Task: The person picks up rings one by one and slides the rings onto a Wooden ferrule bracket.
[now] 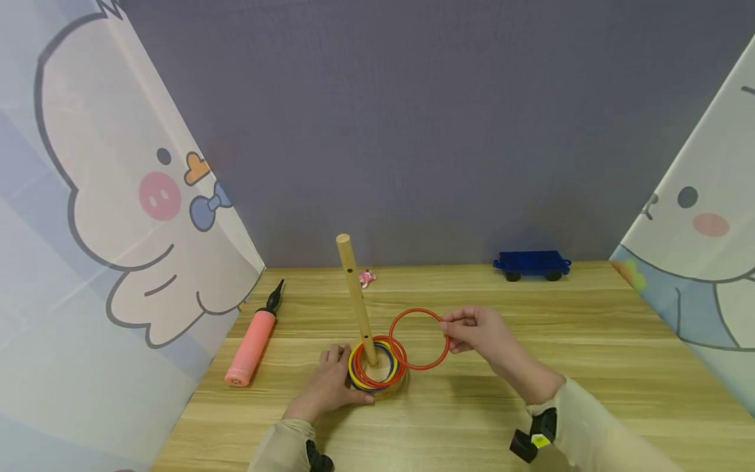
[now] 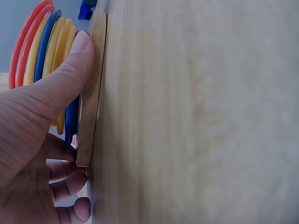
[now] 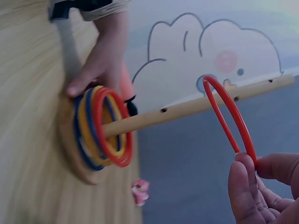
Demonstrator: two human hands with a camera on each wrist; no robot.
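Observation:
A wooden post (image 1: 355,288) with dark holes stands on a round wooden base (image 2: 89,107). Red, yellow and blue rings (image 3: 97,116) lie stacked around the post's foot. My left hand (image 1: 330,387) grips the base from the left, its thumb on the near edge and its fingers round the far side. To the right of the post, my right hand (image 1: 480,331) pinches one red ring (image 3: 241,126) between thumb and fingers. That ring is raised off the base and overlaps the stack's right edge in the head view; the post does not run through it.
A pink hand pump (image 1: 252,347) with a black nozzle lies at the left of the wooden table (image 1: 590,341). A small pink figure (image 1: 367,278) sits behind the post. At the back right stands a blue wheeled toy wagon (image 1: 533,263), close to the grey wall (image 1: 436,131).

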